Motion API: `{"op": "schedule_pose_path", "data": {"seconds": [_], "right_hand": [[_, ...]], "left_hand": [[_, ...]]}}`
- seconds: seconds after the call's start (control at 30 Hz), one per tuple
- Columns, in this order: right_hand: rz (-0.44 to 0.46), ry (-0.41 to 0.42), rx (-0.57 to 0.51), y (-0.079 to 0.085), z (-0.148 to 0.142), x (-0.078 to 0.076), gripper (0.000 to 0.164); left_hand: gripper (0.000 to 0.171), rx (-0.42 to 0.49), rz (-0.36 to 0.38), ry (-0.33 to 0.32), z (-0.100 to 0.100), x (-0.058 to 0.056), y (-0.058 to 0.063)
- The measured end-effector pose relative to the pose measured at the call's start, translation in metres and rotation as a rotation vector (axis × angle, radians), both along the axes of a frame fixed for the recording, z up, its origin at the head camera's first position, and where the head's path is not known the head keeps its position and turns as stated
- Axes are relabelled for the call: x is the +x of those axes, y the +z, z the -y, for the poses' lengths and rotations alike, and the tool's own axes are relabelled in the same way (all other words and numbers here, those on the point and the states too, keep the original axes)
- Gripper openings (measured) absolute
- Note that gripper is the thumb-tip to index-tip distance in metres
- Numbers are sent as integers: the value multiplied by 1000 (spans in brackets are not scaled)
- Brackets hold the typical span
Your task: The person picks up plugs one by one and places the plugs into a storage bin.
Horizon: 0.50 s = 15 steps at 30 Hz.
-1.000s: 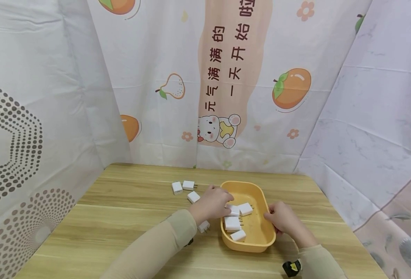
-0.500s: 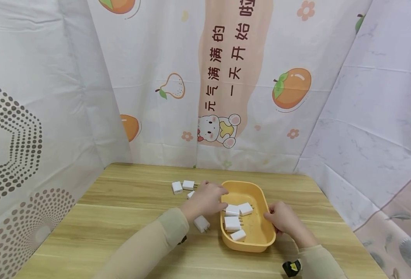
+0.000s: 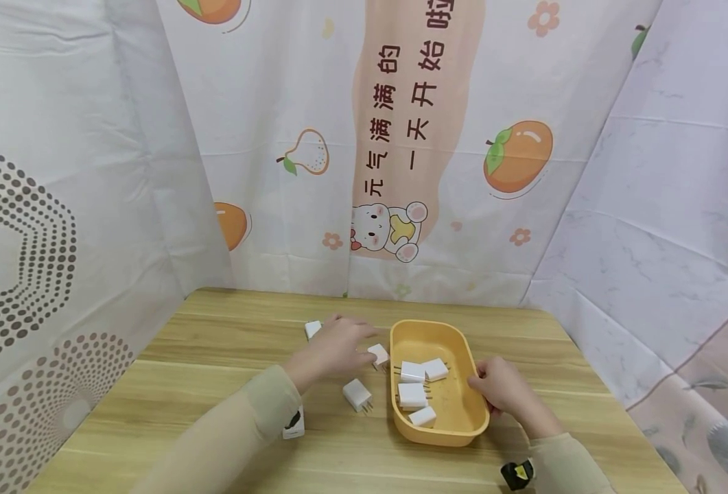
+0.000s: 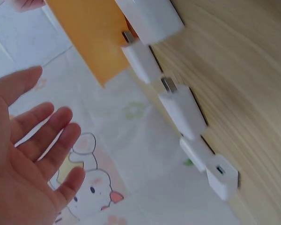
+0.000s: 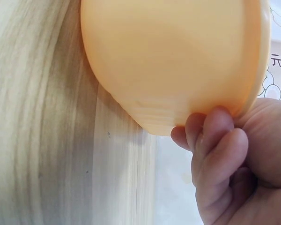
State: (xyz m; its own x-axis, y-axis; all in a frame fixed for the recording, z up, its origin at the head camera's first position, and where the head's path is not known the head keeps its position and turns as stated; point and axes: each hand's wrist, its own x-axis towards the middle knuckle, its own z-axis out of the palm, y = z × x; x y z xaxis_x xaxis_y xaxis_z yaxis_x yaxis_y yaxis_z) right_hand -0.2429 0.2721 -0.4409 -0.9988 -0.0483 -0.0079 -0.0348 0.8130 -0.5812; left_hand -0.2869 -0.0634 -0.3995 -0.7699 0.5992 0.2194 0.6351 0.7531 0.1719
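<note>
Head view: the left hand (image 3: 333,348), fingers loosely extended and holding nothing, hangs above the wood-grain table (image 3: 228,370); the right hand (image 3: 501,386) pinches the yellow tray (image 3: 434,438) by its right rim; white chargers (image 3: 357,395) lie inside it and to its left; a fruit-print curtain (image 3: 277,219) hangs on the far side.

Bright, diffuse light leaves soft shadow beside the tray (image 5: 168,56), and the left wrist view looks blurry.
</note>
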Motion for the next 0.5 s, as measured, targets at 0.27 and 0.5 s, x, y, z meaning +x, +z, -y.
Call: {"op": "schedule_pose_path", "data": {"seconds": [0.27,0.5], "right_hand": [[4,1,-6,0,0,0,24],[16,-5,4,-1,-1,-1,24]], "left_hand": [[47,-4,0,-71,27,2,-7],[46,-7,52,-119,46,8,-8]]}}
